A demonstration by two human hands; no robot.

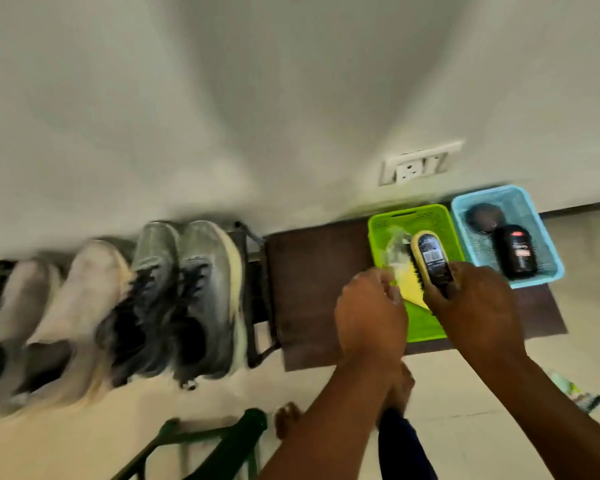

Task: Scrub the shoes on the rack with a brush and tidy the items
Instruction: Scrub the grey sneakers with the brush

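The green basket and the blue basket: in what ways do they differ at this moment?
The green basket holds a yellow cloth, and both hands are over it; the blue basket holds a black bottle and a dark round thing, and no hand reaches it. The right hand grips a brush over the green one. Both are perforated plastic and stand side by side on the brown board.

A dark brown board (pixel 312 292) is lying on the pale floor (pixel 465 427), against the wall. A green basket (pixel 430 216) and a blue basket (pixel 548 258) are being carried on it, side by side. To the left, four shoes are being borne by a dark rack (pixel 257 292).
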